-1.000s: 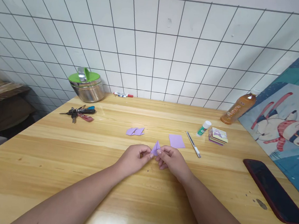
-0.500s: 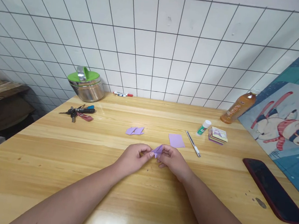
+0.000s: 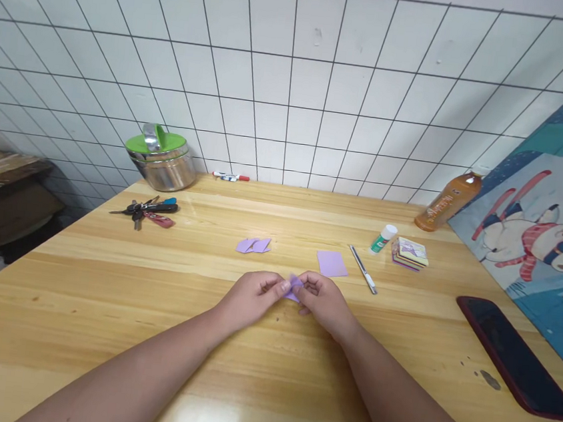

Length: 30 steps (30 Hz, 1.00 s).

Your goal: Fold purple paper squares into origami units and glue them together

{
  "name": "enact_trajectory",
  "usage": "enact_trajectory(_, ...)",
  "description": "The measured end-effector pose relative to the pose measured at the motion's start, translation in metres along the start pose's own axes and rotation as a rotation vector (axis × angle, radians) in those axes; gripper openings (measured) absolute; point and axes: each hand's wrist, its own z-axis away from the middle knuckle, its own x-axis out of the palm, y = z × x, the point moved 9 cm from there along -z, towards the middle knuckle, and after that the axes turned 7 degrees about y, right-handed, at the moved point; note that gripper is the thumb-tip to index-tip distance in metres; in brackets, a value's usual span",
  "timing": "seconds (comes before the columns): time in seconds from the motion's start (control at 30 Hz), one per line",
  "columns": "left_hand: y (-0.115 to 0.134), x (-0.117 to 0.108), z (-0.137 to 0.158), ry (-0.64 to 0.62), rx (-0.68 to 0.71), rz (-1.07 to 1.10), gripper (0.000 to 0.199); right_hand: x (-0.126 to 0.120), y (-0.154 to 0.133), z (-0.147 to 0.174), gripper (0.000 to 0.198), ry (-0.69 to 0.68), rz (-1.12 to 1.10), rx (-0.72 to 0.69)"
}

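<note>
Between both hands is a small folded piece of purple paper [image 3: 293,293], partly hidden by the fingers. My left hand [image 3: 258,297] pinches its left side between thumb and fingers. On the other side, my right hand [image 3: 323,301] is closed on the paper, thumb pressed to its face. Just beyond lie several folded purple paper pieces [image 3: 254,245] and, to the right, a flat purple paper square [image 3: 332,264]. A craft knife [image 3: 363,269] rests beside the square.
A glue stick [image 3: 383,239] stands near a stack of coloured paper [image 3: 410,253]. Farther out are a bottle [image 3: 449,202], a phone [image 3: 515,356], keys [image 3: 145,210], markers [image 3: 230,177] and a steel pot with a green lid [image 3: 163,163]. A tiled wall [image 3: 315,83] closes off the back.
The purple paper has turned in my fingers: its raised pointed flap now sits lower, and more paper shows below my thumbs. Both hands stay in nearly the same place.
</note>
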Motion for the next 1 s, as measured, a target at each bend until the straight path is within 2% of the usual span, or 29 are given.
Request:
enact_trajectory(0.13,-0.008,0.004,-0.002,-0.016,-0.073,0.144,0.034,0.002,0.001,-0.001,0.017,-0.01,0.021,-0.02)
enact_trajectory(0.27,-0.018,0.009,-0.004,-0.046,-0.137,0.238,0.035,0.001,-0.012,0.001,0.015,0.024,0.141,-0.198)
enact_trajectory(0.37,-0.018,0.007,-0.004,-0.035,-0.117,0.171,0.035,-0.001,-0.027,0.008,0.028,0.076,0.24,-0.359)
enact_trajectory(0.43,-0.013,0.004,-0.003,-0.005,-0.071,0.056,0.034,0.003,-0.034,0.014,0.042,0.03,0.24,-0.419)
enact_trajectory(0.5,-0.008,0.001,-0.003,0.013,-0.026,-0.054,0.034,0.007,-0.036,0.017,0.053,-0.004,0.241,-0.448)
enact_trajectory(0.6,-0.004,0.002,-0.003,0.0,0.009,-0.126,0.035,0.005,-0.035,0.016,0.053,0.039,0.336,-0.48)
enact_trajectory(0.77,-0.006,0.003,-0.003,-0.026,0.014,-0.128,0.037,0.002,-0.034,0.013,0.044,0.109,0.514,-0.512)
enact_trajectory(1.0,-0.007,0.004,-0.004,-0.044,0.005,-0.059,0.039,-0.001,-0.039,0.016,0.046,0.108,0.63,-0.562)
